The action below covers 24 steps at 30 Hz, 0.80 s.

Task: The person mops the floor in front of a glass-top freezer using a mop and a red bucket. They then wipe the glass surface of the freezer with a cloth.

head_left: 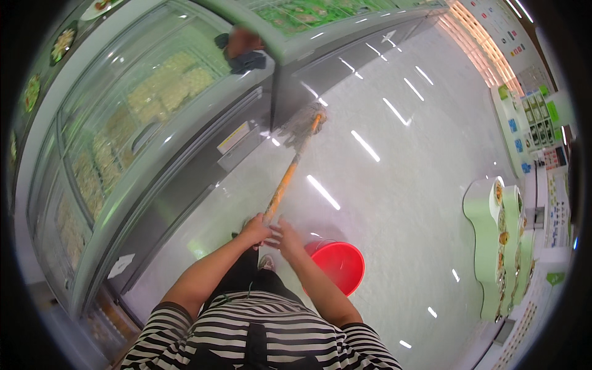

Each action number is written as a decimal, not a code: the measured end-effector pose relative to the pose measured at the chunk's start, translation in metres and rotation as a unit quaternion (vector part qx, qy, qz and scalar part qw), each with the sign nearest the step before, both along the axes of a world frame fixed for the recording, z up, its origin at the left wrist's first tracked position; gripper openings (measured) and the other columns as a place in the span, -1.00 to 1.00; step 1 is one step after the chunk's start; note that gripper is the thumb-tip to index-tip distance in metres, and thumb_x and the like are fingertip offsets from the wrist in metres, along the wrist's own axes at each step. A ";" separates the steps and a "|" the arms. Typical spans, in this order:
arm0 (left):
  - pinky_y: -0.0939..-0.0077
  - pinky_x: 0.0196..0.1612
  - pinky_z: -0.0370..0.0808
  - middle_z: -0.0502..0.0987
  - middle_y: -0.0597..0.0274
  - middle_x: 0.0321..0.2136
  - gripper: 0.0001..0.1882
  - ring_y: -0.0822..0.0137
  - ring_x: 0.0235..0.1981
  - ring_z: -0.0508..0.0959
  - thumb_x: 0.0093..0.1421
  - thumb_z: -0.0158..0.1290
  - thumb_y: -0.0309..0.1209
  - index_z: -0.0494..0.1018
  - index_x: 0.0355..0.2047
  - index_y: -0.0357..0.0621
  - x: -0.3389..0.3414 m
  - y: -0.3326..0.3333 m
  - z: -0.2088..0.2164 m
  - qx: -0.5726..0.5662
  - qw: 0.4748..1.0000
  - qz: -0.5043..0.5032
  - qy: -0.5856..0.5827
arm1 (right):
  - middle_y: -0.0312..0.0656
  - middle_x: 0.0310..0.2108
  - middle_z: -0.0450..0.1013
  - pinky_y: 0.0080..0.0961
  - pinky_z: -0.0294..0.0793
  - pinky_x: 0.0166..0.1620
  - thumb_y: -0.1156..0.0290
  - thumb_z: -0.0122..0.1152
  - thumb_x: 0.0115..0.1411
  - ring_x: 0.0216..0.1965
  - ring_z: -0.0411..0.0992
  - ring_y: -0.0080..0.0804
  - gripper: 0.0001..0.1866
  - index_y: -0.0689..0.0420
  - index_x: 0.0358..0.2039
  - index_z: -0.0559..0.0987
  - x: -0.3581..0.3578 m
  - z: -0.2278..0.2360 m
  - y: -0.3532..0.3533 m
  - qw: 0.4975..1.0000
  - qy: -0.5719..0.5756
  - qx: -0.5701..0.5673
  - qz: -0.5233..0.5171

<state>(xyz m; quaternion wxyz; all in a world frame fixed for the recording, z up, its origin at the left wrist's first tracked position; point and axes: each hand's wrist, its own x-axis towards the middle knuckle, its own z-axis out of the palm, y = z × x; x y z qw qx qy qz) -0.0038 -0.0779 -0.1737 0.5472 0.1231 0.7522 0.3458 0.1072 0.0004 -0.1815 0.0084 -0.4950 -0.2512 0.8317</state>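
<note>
A mop (285, 187) with a worn orange handle slants forward and right from my hands. Its grey, stringy head (303, 123) rests on the floor by the base of the freezer cabinets. My left hand (254, 232) is closed around the upper part of the handle. Beside it, my right hand (285, 238) has its fingers apart, close to the handle and not wrapped round it. To the right of my right forearm, a red bucket (356, 271) stands on the floor, partly hidden by that arm.
A glass-topped chest freezer (148, 132) with pale packaged food runs along the left. A dark cloth-like bundle (245, 60) lies on its corner. Another freezer (345, 31) continues at the back. A wavy pale-green display stand (484, 231) is at right. The shiny floor (394, 203) reflects lights.
</note>
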 end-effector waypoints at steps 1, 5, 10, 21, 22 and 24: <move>0.36 -0.81 0.32 0.44 0.12 -0.64 -0.60 0.30 -0.79 0.42 -0.02 0.06 -0.49 0.23 -0.15 -0.24 -0.008 0.011 -0.003 0.002 1.000 -0.008 0.009 | -0.01 -0.03 0.26 -0.04 0.44 -0.01 0.02 -0.03 0.27 -0.04 0.31 -0.08 -0.43 0.20 0.08 0.21 -0.002 0.000 -0.001 0.998 0.043 -0.050 0.015; 0.38 -0.80 0.30 0.42 0.11 -0.67 -0.59 0.29 -0.79 0.41 -0.02 0.09 -0.51 0.23 -0.15 -0.25 -0.045 0.060 -0.029 -0.008 1.000 -0.021 0.014 | -0.04 -0.14 0.25 -0.06 0.45 0.00 0.02 -0.07 0.30 -0.13 0.31 -0.14 -0.45 0.18 0.08 0.15 -0.031 0.012 0.019 0.993 0.094 -0.067 -0.026; 0.39 -0.77 0.31 0.44 0.10 -0.63 -0.59 0.28 -0.77 0.42 -0.02 0.10 -0.49 0.24 -0.16 -0.27 -0.087 0.137 -0.035 0.032 0.999 -0.010 -0.025 | 0.01 -0.13 0.26 -0.10 0.47 0.00 0.05 -0.08 0.31 -0.12 0.33 -0.12 -0.44 0.22 0.10 0.11 -0.079 0.050 0.074 0.993 0.073 0.032 -0.089; 0.34 -0.51 0.39 0.53 0.19 -0.38 -0.52 0.26 -0.51 0.50 0.05 0.12 0.01 0.49 -0.37 -0.24 -0.094 0.273 -0.031 0.093 0.975 -0.062 -0.190 | -0.13 -0.32 0.31 -0.50 0.43 -0.44 0.13 0.05 0.26 -0.41 0.34 -0.44 -0.30 0.23 0.23 0.01 -0.117 0.065 0.183 0.939 -0.062 0.269 -0.205; 0.37 -0.56 0.34 0.52 0.22 -0.38 -0.47 0.28 -0.54 0.47 0.07 0.08 0.08 0.50 -0.41 -0.24 -0.098 0.281 -0.022 0.097 0.969 -0.057 -0.218 | -0.17 -0.38 0.32 -0.57 0.37 -0.52 0.13 0.07 0.25 -0.46 0.32 -0.49 -0.30 0.22 0.23 0.02 -0.116 0.074 0.193 0.933 -0.067 0.300 -0.189; 0.33 -0.56 0.31 0.51 0.18 -0.37 -0.45 0.28 -0.60 0.42 0.09 0.06 0.08 0.52 -0.30 -0.24 -0.110 0.294 -0.012 0.101 0.971 -0.036 -0.213 | -0.26 -0.52 0.31 -0.65 0.17 -0.65 0.26 0.16 0.21 -0.64 0.20 -0.60 -0.35 0.12 0.20 0.08 -0.102 0.064 0.218 0.926 -0.129 0.272 -0.226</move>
